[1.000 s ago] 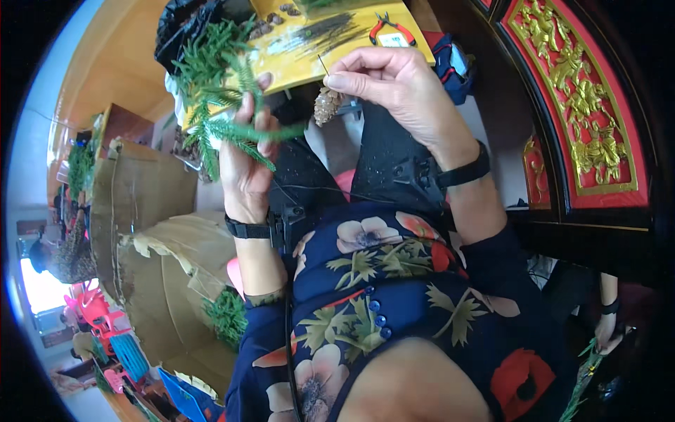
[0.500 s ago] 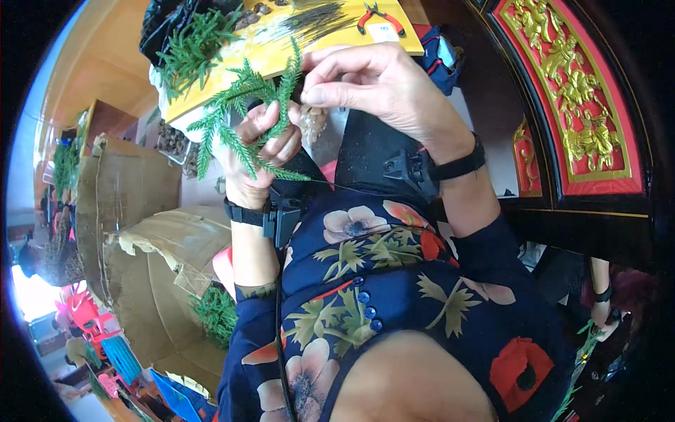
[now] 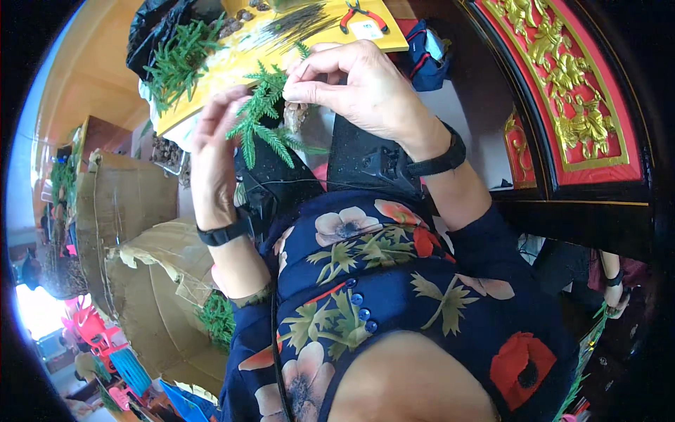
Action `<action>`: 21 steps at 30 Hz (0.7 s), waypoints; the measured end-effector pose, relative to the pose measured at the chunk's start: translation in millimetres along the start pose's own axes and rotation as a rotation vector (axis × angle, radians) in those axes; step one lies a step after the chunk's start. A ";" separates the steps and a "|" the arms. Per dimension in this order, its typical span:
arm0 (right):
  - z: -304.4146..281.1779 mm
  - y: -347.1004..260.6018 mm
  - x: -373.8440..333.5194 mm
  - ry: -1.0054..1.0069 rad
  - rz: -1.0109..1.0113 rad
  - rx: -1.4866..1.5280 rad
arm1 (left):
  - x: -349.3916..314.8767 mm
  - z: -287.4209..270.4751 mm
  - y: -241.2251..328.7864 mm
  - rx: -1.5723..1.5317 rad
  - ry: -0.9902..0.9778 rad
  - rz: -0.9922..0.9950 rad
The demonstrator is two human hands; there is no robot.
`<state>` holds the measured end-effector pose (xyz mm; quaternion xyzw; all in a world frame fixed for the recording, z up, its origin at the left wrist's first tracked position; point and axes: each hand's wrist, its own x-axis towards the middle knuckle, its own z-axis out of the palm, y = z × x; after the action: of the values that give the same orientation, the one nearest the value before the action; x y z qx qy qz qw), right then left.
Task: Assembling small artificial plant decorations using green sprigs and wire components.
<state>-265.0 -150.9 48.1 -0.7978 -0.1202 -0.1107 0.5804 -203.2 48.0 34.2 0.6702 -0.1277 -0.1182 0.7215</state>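
Note:
My right hand [image 3: 348, 88] is closed in a pinch at the upper end of a green artificial pine sprig [image 3: 259, 116]. The exact point of grip is hidden behind the fingers. Directly below them hangs a brown pine cone [image 3: 295, 117], partly covered by my hand; I cannot tell if it is joined to the sprig. My left hand [image 3: 216, 130] is at the sprig's left side, its fingers stretched out and slightly blurred, holding nothing. The sprig's branches spread above my lap.
A yellow table [image 3: 242, 77] ahead bears green sprigs [image 3: 184, 62], dark wire stems [image 3: 295, 27], several pine cones and red-handled pliers [image 3: 363, 20]. Cardboard boxes [image 3: 126, 218] stand at left, one with greenery [image 3: 216, 320] inside. A carved red-and-gold panel [image 3: 562, 77] is at right; a co-worker's hand [image 3: 619, 304] shows lower right.
My left hand has let go of the sprig and moved left, its fingers opening. The sprig now hangs from my right hand, its branches turned downward. The whole view has shifted slightly.

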 end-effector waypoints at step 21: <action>11.3 2.9 -7.0 0.335 -0.256 -0.689 | -11.4 34.6 -11.6 -0.169 0.031 0.144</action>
<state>-270.3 -141.5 39.9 -0.8952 -0.0782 -0.3442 0.2720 -225.7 18.6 24.8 0.5980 -0.1537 -0.0660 0.7838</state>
